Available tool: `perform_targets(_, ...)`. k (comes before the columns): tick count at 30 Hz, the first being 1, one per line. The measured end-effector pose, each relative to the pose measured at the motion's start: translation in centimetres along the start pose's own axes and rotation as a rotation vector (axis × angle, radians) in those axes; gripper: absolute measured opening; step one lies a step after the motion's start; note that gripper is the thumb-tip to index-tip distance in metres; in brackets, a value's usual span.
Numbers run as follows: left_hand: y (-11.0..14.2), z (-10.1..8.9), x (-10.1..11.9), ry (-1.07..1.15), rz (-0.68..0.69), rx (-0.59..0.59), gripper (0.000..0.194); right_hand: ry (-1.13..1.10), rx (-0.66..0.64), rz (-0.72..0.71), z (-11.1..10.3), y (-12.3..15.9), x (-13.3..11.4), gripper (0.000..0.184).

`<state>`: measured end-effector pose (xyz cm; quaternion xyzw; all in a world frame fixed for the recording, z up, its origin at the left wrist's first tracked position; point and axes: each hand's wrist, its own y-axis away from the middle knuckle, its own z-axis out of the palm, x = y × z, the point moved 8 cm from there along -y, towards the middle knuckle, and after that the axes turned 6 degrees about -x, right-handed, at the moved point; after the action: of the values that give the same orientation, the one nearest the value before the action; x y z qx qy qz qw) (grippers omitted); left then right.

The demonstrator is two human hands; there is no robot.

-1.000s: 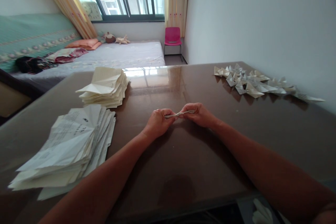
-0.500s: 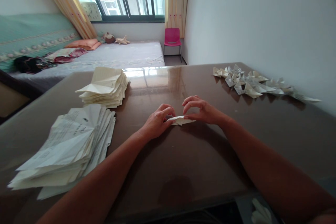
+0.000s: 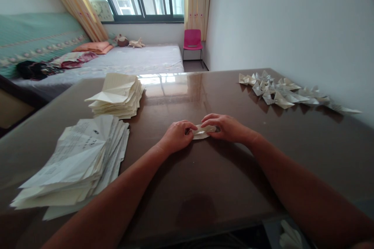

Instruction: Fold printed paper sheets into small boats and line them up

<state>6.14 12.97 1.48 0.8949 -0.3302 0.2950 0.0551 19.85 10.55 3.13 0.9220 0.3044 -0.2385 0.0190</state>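
A small folded piece of cream paper (image 3: 200, 132) lies low over the middle of the brown table (image 3: 181, 179), its centre spread apart into a shallow hollow. My left hand (image 3: 177, 136) pinches its left end, thumb below and fingers curled over the top. At the right end, my right hand (image 3: 226, 127) grips the paper in the same way, with its index finger reaching across the upper edge. The fingertips hide both ends of the paper.
On the left are a stack of printed sheets (image 3: 78, 159) and, farther back, a stack of cream sheets (image 3: 117, 95). Several folded paper shapes (image 3: 274, 89) cluster at the back right by the wall. Beyond the table stand a bed (image 3: 152, 58) and a pink chair (image 3: 193, 40).
Both hands have come lower and closer around the paper. Its middle, narrow and flat before, now shows wider and opened out. The view has shifted slightly.
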Motion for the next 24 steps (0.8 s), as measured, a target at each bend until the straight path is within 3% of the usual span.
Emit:
perform_targets(4,-0.3,0.0,0.3,-0.022,-0.012,-0.056,0.027,0.070,-0.003,0.022,0.4,-0.4,-0.3,0.018)
perform_targets(7,-0.3,0.1,0.4,-0.039,0.005,-0.078,0.022,0.112,0.013,0.031,0.8,-1.1,-0.5,0.020)
perform_targets(17,-0.4,0.9,0.4,-0.175,-0.066,-0.007,0.016,0.158,0.051,-0.048,1.4,-1.5,-0.5,0.014)
perform_targets(24,-0.4,0.9,0.0,-0.170,-0.066,-0.074,0.018,0.224,0.087,0.018,1.4,-1.5,-0.4,0.014)
